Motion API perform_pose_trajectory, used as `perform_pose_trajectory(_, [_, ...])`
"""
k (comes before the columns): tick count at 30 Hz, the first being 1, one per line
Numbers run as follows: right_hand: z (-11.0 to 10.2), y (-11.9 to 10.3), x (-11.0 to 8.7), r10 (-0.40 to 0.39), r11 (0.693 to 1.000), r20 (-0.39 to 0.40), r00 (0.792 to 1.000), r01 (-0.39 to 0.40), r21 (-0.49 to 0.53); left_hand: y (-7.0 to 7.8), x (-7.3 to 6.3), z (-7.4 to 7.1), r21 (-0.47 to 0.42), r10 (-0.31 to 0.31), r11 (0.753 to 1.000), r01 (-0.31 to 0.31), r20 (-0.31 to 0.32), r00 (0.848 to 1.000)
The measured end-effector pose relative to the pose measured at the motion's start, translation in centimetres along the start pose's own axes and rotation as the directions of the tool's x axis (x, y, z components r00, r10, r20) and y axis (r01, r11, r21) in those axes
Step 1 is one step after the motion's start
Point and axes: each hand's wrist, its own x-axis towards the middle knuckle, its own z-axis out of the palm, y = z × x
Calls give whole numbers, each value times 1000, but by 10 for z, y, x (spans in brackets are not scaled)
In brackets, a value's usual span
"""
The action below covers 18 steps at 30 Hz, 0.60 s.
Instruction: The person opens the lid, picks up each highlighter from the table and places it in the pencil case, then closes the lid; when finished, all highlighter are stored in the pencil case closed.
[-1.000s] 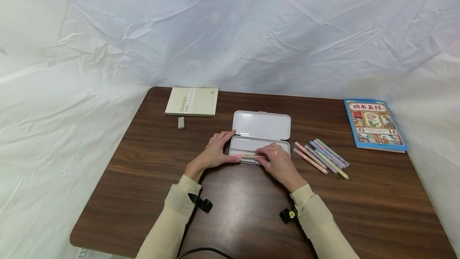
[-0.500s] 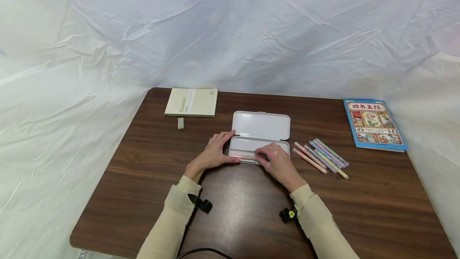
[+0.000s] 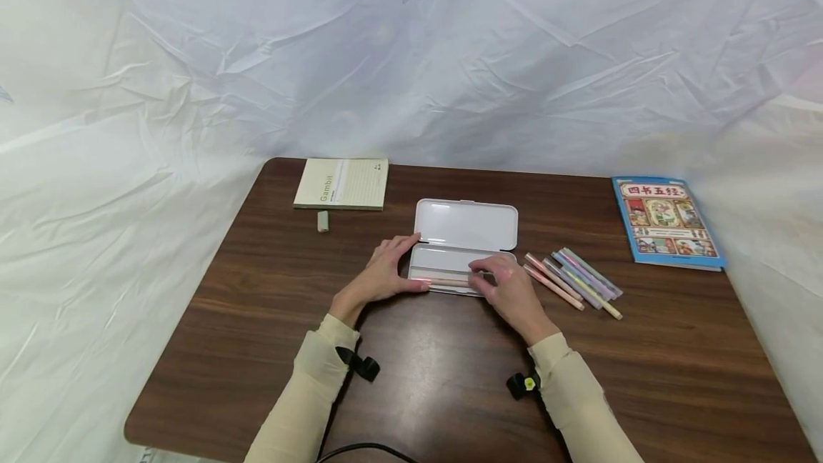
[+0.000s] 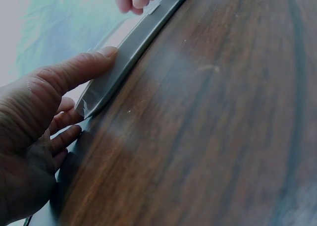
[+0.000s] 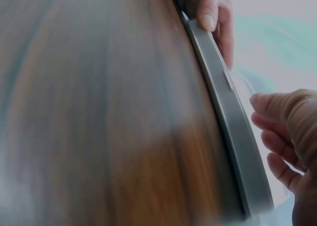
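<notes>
An open white pencil case (image 3: 466, 226) lies on the table in the head view, lid tilted back. A pinkish pen (image 3: 445, 281) lies lengthwise in its front part. My left hand (image 3: 383, 270) grips the case's left end, thumb on the front rim and fingers round the side. In the left wrist view that thumb presses the case's front wall (image 4: 130, 50). My right hand (image 3: 508, 290) hovers over the right half of the case, thumb and fingers apart. The right wrist view shows nothing between the fingers of the right hand (image 5: 292, 132).
Several pastel pens (image 3: 574, 281) lie in a loose group right of the case. A blue-edged book (image 3: 669, 223) is at the far right. A notebook (image 3: 342, 183) and a small eraser (image 3: 323, 221) lie at the back left. A black cable (image 3: 366, 445) crosses the table's front.
My right hand has let go of the pinkish pen and moved a little to the right. The pen now lies in the case. My left hand has stayed in place.
</notes>
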Motion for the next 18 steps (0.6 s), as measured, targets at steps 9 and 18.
perform_pose_trajectory(9, [-19,25,-16,41,999,-116,992,-42,-9,0,-1,-1,-14,-11,1000,11,-9,1000])
perform_pose_trajectory(18, [-44,42,-37,219,974,-135,966,-224,-28,0,0,0,-13,-15,1000,15,3,1000])
